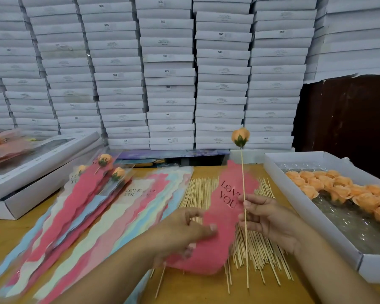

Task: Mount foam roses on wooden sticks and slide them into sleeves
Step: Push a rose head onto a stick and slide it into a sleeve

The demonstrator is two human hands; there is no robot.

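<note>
Right hand [270, 218] pinches the rose [240, 137] stick [244, 207] upright; left hand [182, 233] grips a pink sleeve [217, 238] over the surface's [195, 290] near edge.

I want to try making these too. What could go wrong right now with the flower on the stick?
The right hand pinches the thin stick low down, so the orange rose on top might wobble or the stick might snap. The left hand holds the soft pink sleeve; the stick's point could snag or poke it.
</note>
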